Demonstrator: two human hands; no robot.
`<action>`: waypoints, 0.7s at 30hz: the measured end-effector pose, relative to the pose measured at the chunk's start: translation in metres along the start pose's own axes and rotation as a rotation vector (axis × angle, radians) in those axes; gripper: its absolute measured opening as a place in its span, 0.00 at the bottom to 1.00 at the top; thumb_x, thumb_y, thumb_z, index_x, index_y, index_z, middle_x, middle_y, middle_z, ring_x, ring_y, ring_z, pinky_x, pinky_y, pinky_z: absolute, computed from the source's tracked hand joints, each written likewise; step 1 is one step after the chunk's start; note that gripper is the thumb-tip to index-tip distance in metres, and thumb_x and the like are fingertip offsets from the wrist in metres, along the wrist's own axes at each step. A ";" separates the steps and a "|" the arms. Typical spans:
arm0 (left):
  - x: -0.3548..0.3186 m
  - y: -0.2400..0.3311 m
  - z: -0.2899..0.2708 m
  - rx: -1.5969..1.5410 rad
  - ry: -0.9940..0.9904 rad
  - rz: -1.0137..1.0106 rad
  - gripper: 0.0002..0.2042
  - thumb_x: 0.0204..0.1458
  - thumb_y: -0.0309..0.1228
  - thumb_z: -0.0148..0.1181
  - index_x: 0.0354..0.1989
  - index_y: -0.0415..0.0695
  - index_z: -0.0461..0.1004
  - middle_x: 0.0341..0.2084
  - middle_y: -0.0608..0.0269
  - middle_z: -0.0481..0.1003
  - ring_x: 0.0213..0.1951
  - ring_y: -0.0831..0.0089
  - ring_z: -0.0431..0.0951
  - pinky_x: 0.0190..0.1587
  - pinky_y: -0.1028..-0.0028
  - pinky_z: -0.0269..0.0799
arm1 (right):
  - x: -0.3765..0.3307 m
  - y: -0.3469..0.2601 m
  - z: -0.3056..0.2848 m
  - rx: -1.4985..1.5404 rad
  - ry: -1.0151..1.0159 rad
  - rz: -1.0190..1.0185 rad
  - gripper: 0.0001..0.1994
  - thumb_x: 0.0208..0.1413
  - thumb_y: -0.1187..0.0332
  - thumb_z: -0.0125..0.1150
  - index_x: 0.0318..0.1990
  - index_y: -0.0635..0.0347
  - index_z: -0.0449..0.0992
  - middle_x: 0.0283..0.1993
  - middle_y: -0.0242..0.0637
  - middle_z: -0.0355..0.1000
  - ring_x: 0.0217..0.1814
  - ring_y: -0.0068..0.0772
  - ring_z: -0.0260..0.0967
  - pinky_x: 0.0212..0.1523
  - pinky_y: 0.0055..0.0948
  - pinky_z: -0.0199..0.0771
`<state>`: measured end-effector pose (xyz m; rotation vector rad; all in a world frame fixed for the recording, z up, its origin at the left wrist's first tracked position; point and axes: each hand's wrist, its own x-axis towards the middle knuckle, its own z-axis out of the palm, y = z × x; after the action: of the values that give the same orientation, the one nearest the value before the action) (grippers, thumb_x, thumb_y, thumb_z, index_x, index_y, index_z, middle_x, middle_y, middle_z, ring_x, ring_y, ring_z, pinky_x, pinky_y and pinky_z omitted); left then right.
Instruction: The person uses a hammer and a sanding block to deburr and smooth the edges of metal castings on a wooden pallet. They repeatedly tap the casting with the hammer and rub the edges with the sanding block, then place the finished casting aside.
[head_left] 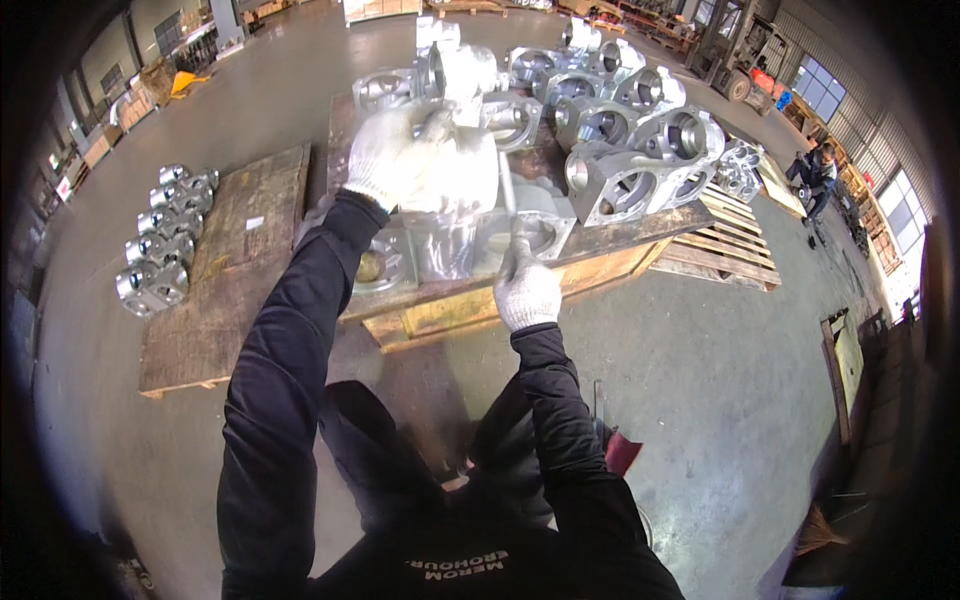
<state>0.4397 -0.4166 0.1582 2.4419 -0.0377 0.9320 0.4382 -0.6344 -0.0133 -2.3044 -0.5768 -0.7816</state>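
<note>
The concrete floor [700,380] fills the view. At 12 o'clock a wooden pallet [470,310] carries rows of grey cast-metal housings [630,160], each with round bored openings; the rows run from the centre toward 1 o'clock. A second, slatted pallet [725,245] lies just beside the first at 3 o'clock. At 9 o'clock a flat wooden board [230,270] rests on the floor, and a row of small polished metal fittings [160,250] stands along its left edge. At 2 o'clock, well apart, another person [818,175] crouches on the floor. The worked housing [470,195] sits at the near edge of the first pallet, at 12 o'clock from the body. The left hand [395,155], in a white glove, lies curled over the top of this housing, fingers bent down against it. The right hand [525,285], also gloved, is closed in a fist around the lower end of a slim metal rod tool [507,200], held upright with its upper end against the housing, just right of the left hand.
</note>
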 end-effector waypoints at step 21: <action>0.017 -0.047 0.004 -0.003 -0.033 0.135 0.18 0.67 0.34 0.50 0.59 0.38 0.77 0.55 0.53 0.79 0.58 0.69 0.76 0.64 0.72 0.66 | -0.341 0.292 -0.042 -0.266 -0.498 1.125 0.21 0.52 0.56 0.64 0.50 0.60 0.76 0.44 0.59 0.79 0.47 0.61 0.78 0.51 0.52 0.78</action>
<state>0.4648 -0.3749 0.1448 2.4766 -0.2176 0.9481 0.3406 -0.9362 -0.3340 -2.5322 0.6721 0.2787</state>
